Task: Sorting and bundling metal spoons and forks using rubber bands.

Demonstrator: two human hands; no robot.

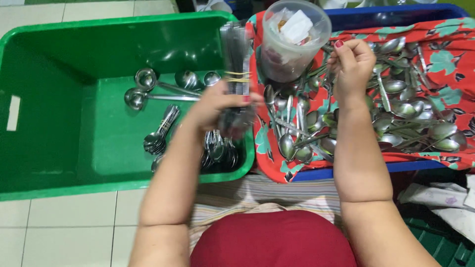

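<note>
A: Bundle of flat metal cutlery [236, 74], banded with yellow rubber bands; blurred; upright over the right rim of the green tub [59, 79].
B: Held by?
A: Left hand [217, 106], closed around the lower end of the bundle.
B: Right hand [352, 64]?
A: Raised over the red floral cloth [445, 59], fingers pinched together on something thin; too small to identify.
B: Contents of green tub?
A: Three ladles [148, 86] at the far side; stacked spoons [159, 136] near centre; more spoons [220, 153] in the near right corner.
B: On the cloth?
A: Loose spoons [405, 113], heaped, spread left to right; clear plastic tub [292, 44] at the far left, holding paper scraps.
B: Under the cloth?
A: Blue crate [420, 11], rim visible far and near.
</note>
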